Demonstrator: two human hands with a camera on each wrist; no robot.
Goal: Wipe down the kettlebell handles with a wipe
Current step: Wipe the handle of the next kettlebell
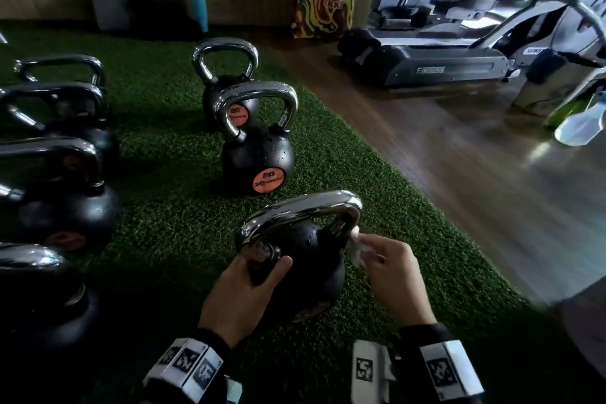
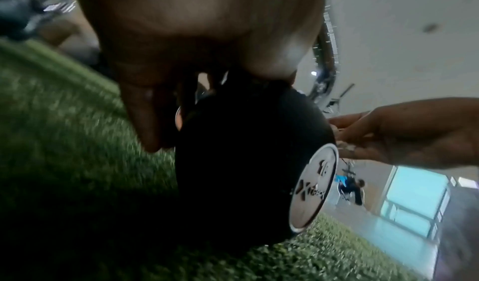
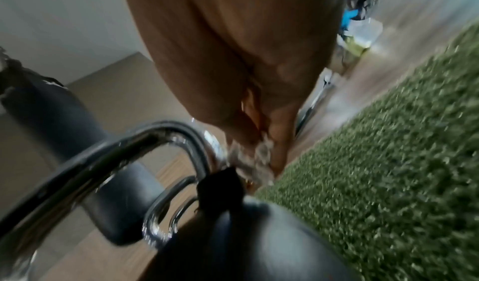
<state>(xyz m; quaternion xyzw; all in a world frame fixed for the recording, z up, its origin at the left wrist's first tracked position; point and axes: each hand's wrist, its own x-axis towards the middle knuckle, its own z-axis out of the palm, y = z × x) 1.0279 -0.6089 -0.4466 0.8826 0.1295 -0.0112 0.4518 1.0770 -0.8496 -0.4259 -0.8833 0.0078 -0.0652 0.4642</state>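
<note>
A black kettlebell [image 1: 305, 272] with a chrome handle [image 1: 305, 211] stands on green turf close in front of me. My left hand [image 1: 249, 285] grips its body just under the handle's left leg; in the left wrist view the black kettlebell [image 2: 233, 172] fills the middle. My right hand [image 1: 387, 269] pinches a crumpled white wipe [image 1: 355, 248] against the foot of the handle's right leg. The right wrist view shows the wipe [image 3: 254, 154] pressed to the chrome handle [image 3: 145, 142] where it meets the ball.
Two more kettlebells [image 1: 259, 147] stand in a row behind this one, and several others [image 1: 65, 203] line the left side. A spray bottle [image 1: 580, 123] stands on the wooden floor at right, near treadmills [image 1: 459, 65]. A blue water bottle [image 1: 198, 0] and patterned bag [image 1: 323, 8] stand by the wall.
</note>
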